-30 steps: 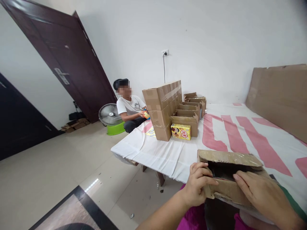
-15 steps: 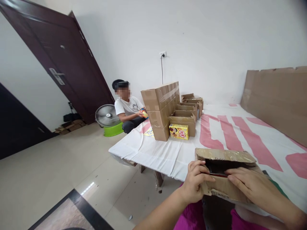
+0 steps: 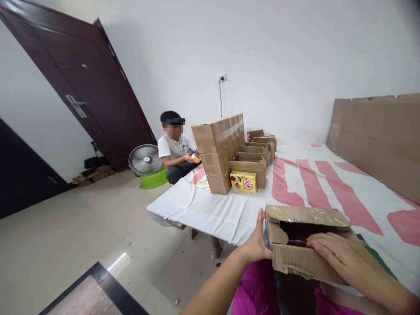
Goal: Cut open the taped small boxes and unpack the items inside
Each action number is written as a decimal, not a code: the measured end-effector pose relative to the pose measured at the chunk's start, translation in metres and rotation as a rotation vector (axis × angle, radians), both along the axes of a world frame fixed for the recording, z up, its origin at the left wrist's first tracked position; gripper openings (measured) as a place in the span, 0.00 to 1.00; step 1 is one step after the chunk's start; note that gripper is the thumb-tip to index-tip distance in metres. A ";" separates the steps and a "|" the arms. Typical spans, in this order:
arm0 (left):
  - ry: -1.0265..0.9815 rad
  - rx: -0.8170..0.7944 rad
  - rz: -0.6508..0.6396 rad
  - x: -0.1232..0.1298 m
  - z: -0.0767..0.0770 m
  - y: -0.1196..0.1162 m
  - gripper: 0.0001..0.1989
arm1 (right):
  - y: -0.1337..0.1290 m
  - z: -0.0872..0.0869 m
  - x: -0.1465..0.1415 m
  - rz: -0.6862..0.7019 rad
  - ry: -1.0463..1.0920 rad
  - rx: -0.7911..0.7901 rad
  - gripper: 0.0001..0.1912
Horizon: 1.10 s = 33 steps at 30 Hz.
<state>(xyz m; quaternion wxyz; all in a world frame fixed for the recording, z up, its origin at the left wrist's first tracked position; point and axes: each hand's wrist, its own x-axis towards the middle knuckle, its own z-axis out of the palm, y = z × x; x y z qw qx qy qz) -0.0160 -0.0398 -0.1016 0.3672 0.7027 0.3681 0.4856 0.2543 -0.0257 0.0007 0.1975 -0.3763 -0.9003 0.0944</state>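
A worn cardboard box [image 3: 305, 258] sits at the table's near edge, its top partly open and something dark red and shiny showing inside. My left hand [image 3: 257, 245] holds the box's left end, with the thumb low and the fingers up along the side. Across the front flap lies my right hand [image 3: 341, 253], fingers stretched out and fingertips at the opening. What those fingertips touch inside is hidden. Beyond the box, a yellow printed carton [image 3: 243, 182] stands on the table.
Taped cardboard boxes [image 3: 220, 162] are stacked ahead, with several open boxes [image 3: 251, 168] beside them. A co-worker [image 3: 175, 146] crouches behind, holding a colourful pack [image 3: 194, 156]. A fan [image 3: 145, 159] stands on the floor. Cloth covers the table [image 3: 210, 214]; a large cardboard sheet [image 3: 377, 140] is at right.
My left hand has moved from the box's front left corner and opening to its left end. The left side flap and front flap now show more. My right hand stays nearly in place.
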 end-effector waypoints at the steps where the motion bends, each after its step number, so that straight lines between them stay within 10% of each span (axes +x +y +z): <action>1: -0.039 -0.023 -0.065 0.000 -0.005 0.006 0.75 | 0.000 0.002 -0.001 -0.015 -0.012 -0.028 0.24; 13: -0.158 -0.026 -0.021 0.003 -0.025 0.014 0.73 | 0.039 0.040 -0.032 0.121 -0.205 -0.361 0.14; 33: -0.137 -0.055 0.021 0.010 -0.005 0.005 0.73 | 0.039 0.043 -0.037 0.248 -0.260 -0.217 0.11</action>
